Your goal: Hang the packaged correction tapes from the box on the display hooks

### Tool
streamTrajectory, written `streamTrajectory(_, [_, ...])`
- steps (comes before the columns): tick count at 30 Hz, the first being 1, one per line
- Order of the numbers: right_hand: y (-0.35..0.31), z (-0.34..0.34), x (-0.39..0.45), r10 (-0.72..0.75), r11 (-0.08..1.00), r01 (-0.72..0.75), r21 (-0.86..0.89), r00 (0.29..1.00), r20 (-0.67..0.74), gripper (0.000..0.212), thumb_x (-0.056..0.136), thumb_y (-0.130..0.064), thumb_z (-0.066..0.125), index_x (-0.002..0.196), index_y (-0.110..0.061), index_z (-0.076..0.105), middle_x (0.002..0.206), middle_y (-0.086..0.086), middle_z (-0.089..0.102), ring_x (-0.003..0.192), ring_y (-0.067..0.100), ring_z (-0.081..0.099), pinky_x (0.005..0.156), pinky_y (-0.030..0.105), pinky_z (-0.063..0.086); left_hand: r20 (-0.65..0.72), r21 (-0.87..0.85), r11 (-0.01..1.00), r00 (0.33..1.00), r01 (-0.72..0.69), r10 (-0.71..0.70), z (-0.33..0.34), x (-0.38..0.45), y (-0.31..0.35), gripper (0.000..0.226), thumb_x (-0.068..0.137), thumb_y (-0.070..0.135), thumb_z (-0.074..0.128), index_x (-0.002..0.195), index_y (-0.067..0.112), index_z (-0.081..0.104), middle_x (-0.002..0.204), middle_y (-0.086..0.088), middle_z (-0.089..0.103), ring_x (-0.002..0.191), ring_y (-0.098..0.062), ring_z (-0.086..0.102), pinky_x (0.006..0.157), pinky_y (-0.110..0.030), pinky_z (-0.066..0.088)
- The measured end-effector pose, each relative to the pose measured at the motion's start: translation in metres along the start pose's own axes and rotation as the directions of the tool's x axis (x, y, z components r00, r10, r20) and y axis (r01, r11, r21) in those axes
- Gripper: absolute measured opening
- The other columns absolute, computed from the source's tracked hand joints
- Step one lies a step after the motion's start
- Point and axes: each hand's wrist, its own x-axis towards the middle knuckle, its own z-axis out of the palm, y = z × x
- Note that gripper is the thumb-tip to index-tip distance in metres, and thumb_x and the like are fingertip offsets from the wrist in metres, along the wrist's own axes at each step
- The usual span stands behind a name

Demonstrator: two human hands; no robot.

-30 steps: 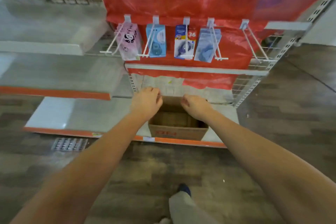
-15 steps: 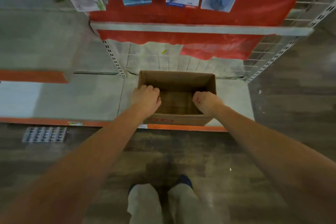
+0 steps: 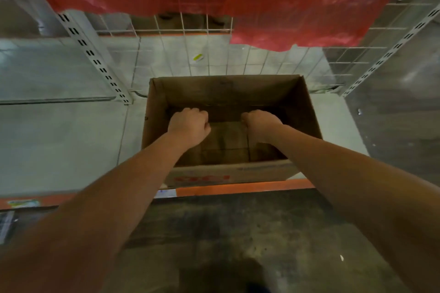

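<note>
Brown cardboard: the box (image 3: pixel 228 171) sits open-topped on the bottom shelf (image 3: pixel 59 150), its near wall just under our wrists, its long axis running left to right across us, mouth facing up. We see no packaged correction tapes in it; the floor between the hands looks bare, though the corners are dim and what lies under the hands is hidden.

Left hand (image 3: pixel 189 123) reaches down inside, left of centre, fingers curled under; right hand (image 3: pixel 259 126) likewise, right of centre. Whether either fist holds a pack we cannot tell: the palms face away.

Step in hand, as we judge it: fetching from the box. Next move calls for lifting whatever is gripped and raising it to the hooks, which lie above and out of view.

Beyond the hands: white wire grid (image 3: pixel 214 59), torn red plastic sheet (image 3: pixel 285 7) hanging over it. Dark floor (image 3: pixel 238 233) beneath our forearms.
</note>
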Motion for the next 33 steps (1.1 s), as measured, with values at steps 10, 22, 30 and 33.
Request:
streamTrajectory(10, [0.012,0.030,0.117,-0.016,0.981,0.012,-0.196,1.000,-0.016,0.028,0.098,-0.026,0.047,0.120,-0.012,0.056,0.117,0.009,0.057,0.104,0.026,0.056,0.084,0.036,0.045,0.115,0.235,0.969,0.992,-0.078,0.052,0.059,0.112,-0.013,0.028,0.097,0.034,0.044,0.114,0.016,0.057,0.102,-0.004,0.055,0.096,-0.023,0.054,0.072,-0.033,0.043])
streamTrajectory(22, [0.022,0.088,0.092,0.102,0.984,-0.094,-0.148,0.994,0.047,0.035,0.100,-0.029,0.038,0.130,-0.014,0.049,0.125,0.010,0.053,0.110,0.027,0.055,0.076,0.033,0.042,0.179,0.132,0.991,0.984,-0.011,-0.012,0.127,0.095,-0.008,0.035,0.096,0.039,0.042,0.121,0.017,0.056,0.120,-0.007,0.057,0.110,-0.026,0.055,0.078,-0.032,0.043])
streamTrajectory(30, [0.019,0.133,0.059,0.132,0.991,-0.125,-0.041,0.945,0.299,0.045,0.096,-0.040,0.049,0.134,-0.016,0.048,0.131,0.006,0.053,0.115,0.023,0.053,0.078,0.028,0.041,0.192,0.012,0.998,0.980,0.057,-0.058,0.166,0.055,0.006,0.033,0.098,0.038,0.040,0.115,0.015,0.057,0.114,-0.007,0.060,0.103,-0.023,0.056,0.084,-0.034,0.048])
streamTrajectory(33, [0.016,0.151,0.046,0.100,0.993,-0.115,0.030,0.945,0.312,0.045,0.098,-0.043,0.043,0.133,-0.017,0.049,0.132,0.004,0.054,0.115,0.021,0.053,0.083,0.027,0.042,0.197,-0.029,0.996,0.977,0.083,-0.076,0.179,0.043,0.007,0.031,0.099,0.035,0.040,0.115,0.015,0.058,0.119,-0.007,0.056,0.105,-0.021,0.054,0.083,-0.033,0.047])
